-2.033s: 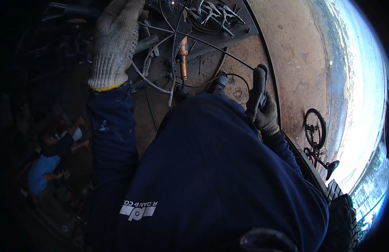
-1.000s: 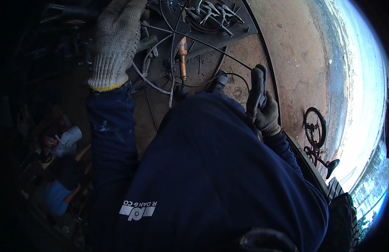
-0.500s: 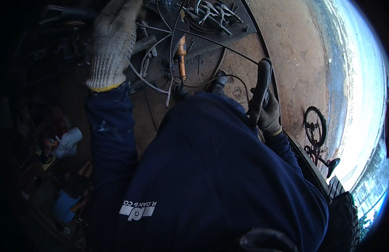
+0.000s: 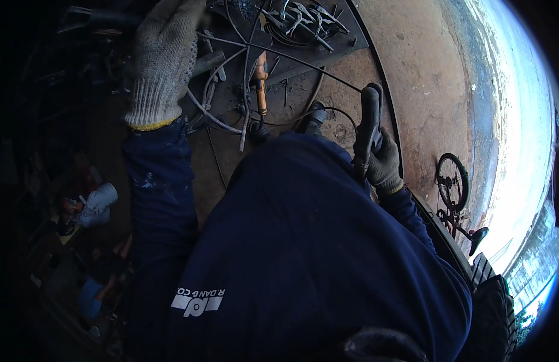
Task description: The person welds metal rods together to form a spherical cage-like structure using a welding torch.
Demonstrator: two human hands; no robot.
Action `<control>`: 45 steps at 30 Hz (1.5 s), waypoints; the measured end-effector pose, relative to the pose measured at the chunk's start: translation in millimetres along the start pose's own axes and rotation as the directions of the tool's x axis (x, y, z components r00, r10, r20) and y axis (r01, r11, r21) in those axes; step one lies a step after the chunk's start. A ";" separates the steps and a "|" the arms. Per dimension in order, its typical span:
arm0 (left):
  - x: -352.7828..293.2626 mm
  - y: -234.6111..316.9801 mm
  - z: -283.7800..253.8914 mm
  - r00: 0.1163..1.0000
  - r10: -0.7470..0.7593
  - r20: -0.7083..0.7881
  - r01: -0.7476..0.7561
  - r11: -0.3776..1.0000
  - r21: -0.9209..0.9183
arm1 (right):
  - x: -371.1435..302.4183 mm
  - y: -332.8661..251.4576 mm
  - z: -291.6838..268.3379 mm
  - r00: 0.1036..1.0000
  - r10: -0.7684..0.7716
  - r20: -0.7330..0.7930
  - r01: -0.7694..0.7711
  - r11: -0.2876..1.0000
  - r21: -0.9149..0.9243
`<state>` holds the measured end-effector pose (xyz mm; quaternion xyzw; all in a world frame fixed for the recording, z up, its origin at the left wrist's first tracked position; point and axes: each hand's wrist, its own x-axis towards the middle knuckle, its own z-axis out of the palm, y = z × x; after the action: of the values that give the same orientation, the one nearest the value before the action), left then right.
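My left hand (image 4: pixel 162 66), in a pale knitted work glove with a yellow cuff edge, reaches to the top left. Its fingertips run out of the picture, so their grip is hidden. Beside it are thin metal rods (image 4: pixel 219 123) joined into a curved frame. My right hand (image 4: pixel 385 163), gloved too, is closed round a long, dark, curved thing (image 4: pixel 368 120) seen edge-on; its kind is unclear. A straight dark rod (image 4: pixel 306 66) runs from the frame to behind its upper end. An orange electrode holder (image 4: pixel 261 87) sits between my hands, apart from both.
Locking pliers (image 4: pixel 303 18) and coiled cable lie on a dark worktable (image 4: pixel 346 55) at the top. My shoes (image 4: pixel 316 112) show below it. A bicycle (image 4: pixel 453 187) stands at the right on the brown ground. A person in blue (image 4: pixel 89 298) is at the lower left.
The dark curved thing in my right hand has shifted slightly left and turned a little. My left hand has barely moved. The person at the lower left has shifted.
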<state>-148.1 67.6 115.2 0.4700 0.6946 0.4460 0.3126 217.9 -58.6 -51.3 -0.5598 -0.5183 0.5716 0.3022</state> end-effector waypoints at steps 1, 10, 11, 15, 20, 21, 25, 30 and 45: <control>0.9 -1.3 -0.3 1.000 -0.003 -0.001 0.003 1.000 0.005 | 0.6 -0.4 0.1 1.000 -0.015 0.001 0.015 0.999 -0.044; 1.5 3.7 1.3 1.000 -0.007 -0.003 0.007 1.000 0.020 | -1.6 -32.6 -0.9 0.998 -0.044 -0.048 0.032 0.973 -0.227; 1.1 5.9 2.5 1.000 -0.009 0.004 0.009 1.000 0.030 | -1.5 -35.0 -1.6 0.998 -0.035 -0.042 0.026 0.977 -0.210; 4.9 0.8 4.1 1.000 -0.011 0.012 0.011 1.000 0.001 | -0.5 -40.5 -2.5 0.998 -0.045 -0.045 0.038 0.988 -0.147; 3.8 1.1 2.3 1.000 0.026 0.014 -0.026 1.000 0.006 | -0.9 -33.9 -2.4 0.985 0.117 -0.130 -0.075 0.954 0.289; 2.7 2.0 1.7 1.000 -0.019 0.002 0.019 1.000 -0.016 | 3.4 -29.1 -5.3 0.985 0.115 -0.131 -0.073 0.954 0.292; -2.3 2.9 -2.7 0.996 -0.084 -0.014 0.083 0.995 -0.057 | 30.3 -25.7 -5.1 0.981 0.111 -0.158 -0.065 0.960 0.273; -2.9 8.0 0.6 0.996 -0.090 -0.009 0.089 0.995 -0.037 | 78.5 -59.8 12.0 0.986 -0.068 -0.154 0.075 0.996 0.042; -0.9 0.0 -3.6 0.999 -0.036 0.010 0.036 0.999 -0.010 | 109.1 -102.0 19.2 0.997 -0.051 -0.057 0.043 0.990 -0.137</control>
<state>-150.8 65.5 116.7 0.4581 0.6990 0.4415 0.3264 154.8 66.0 4.8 -0.5835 -0.5599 0.5106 0.2921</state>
